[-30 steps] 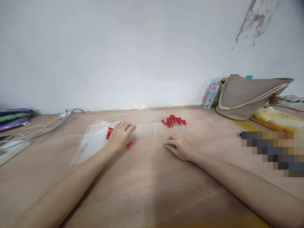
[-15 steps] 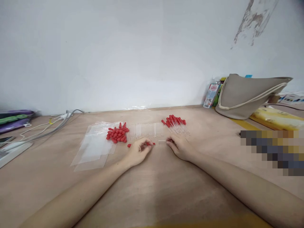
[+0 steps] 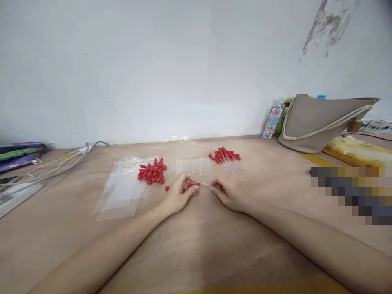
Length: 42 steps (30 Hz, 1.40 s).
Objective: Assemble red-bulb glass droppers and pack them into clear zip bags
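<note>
Between the fingers of my left hand (image 3: 179,195) is a red rubber dropper bulb (image 3: 193,185), its narrow end pointing right. My right hand (image 3: 228,192) pinches a thin clear dropper tube (image 3: 206,185), whose left end meets the bulb's mouth; how far it goes in I cannot tell. Beyond my hands lies a row of clear dropper tubes (image 3: 186,167). Loose red bulbs (image 3: 151,172) are heaped to its left, and one single bulb (image 3: 167,188) lies beside my left hand. Droppers with red bulbs fitted (image 3: 228,158) lie fanned out behind my right hand.
Clear plastic bags (image 3: 118,192) lie flat under the bulb heap. Cables (image 3: 70,163) and a phone (image 3: 9,179) are at the left. On the right stand a bottle (image 3: 272,120) and a grey bag (image 3: 321,122), with a yellow packet (image 3: 358,152) before them.
My right hand has moved slightly left, bringing the tube against the bulb's mouth, where a gap showed before. My left hand stays nearly in place, still gripping the bulb.
</note>
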### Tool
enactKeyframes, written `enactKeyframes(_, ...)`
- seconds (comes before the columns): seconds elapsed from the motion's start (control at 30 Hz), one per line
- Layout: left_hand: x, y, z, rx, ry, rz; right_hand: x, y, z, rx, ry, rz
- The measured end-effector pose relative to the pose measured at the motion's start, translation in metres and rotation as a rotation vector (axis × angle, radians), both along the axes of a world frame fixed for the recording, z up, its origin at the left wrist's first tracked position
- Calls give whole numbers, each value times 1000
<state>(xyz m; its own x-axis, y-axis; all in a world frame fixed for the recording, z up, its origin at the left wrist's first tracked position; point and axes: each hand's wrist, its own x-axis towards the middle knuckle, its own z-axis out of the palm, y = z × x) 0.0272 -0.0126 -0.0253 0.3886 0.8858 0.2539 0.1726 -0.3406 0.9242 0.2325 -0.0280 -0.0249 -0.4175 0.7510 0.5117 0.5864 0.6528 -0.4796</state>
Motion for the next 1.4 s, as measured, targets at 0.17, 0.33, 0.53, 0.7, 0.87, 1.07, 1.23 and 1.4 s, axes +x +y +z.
enactKeyframes(0.17,1,-2,4,6,142,-7,-1,-3,-2,0,16,45)
enactKeyframes(0.33,-1,-5,9,95,207,-65,0,-2,-7,-29,61,78)
enactKeyframes(0.53,-3,-7,3,86,229,-96,4,6,-9,4,87,135)
enactKeyframes(0.7,-2,-9,4,125,268,-90,6,10,-6,163,-30,127)
enactKeyframes(0.87,-2,-11,7,258,388,0,3,4,0,284,-114,56)
enactKeyframes(1.07,-2,-12,8,368,437,16,-3,-1,5,267,-224,38)
enactKeyframes(1.23,-1,-15,11,423,504,-48,-6,-2,7,263,-283,65)
enactKeyframes(1.4,0,-16,11,454,497,-50,-11,-5,7,200,-298,43)
